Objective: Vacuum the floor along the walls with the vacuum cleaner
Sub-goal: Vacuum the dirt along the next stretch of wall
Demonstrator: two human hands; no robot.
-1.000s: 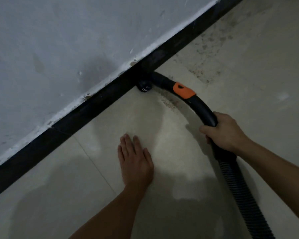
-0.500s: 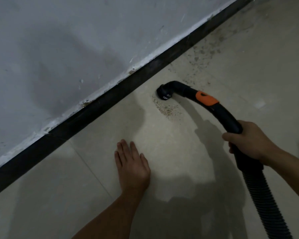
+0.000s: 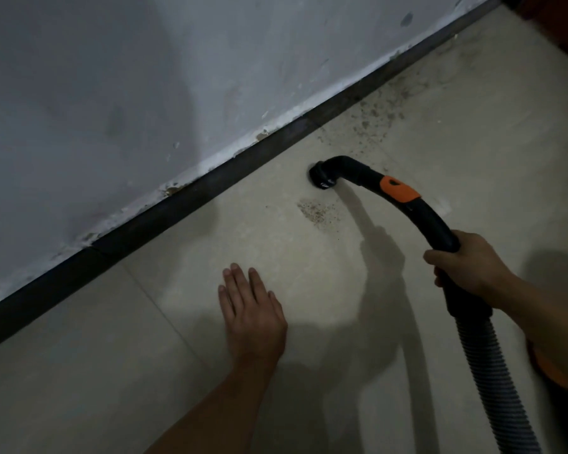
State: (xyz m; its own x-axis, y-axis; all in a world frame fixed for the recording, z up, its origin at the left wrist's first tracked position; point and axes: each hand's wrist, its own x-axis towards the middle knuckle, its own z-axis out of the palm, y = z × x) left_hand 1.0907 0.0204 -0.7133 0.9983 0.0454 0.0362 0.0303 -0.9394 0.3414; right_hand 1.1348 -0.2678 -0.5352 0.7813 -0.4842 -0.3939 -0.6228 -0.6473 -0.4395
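My right hand (image 3: 466, 263) grips the black curved vacuum handle (image 3: 430, 221), which carries an orange slider (image 3: 398, 189). The round nozzle mouth (image 3: 320, 176) rests on the pale tiled floor (image 3: 112, 355), a short way out from the black baseboard (image 3: 177, 204). A ribbed grey hose (image 3: 492, 381) runs from the handle to the lower right. A patch of brown grit (image 3: 313, 211) lies just below the nozzle. My left hand (image 3: 251, 314) lies flat on the floor, palm down, fingers together, holding nothing.
A scuffed white wall (image 3: 145, 93) rises above the baseboard, running diagonally from lower left to upper right. More dark specks (image 3: 377, 116) are scattered on the floor along the baseboard at upper right. An orange object (image 3: 551, 371) shows beneath my right forearm.
The nozzle has pulled away from the baseboard and moved right along the floor with my right hand. The left hand stays flat on the tile.
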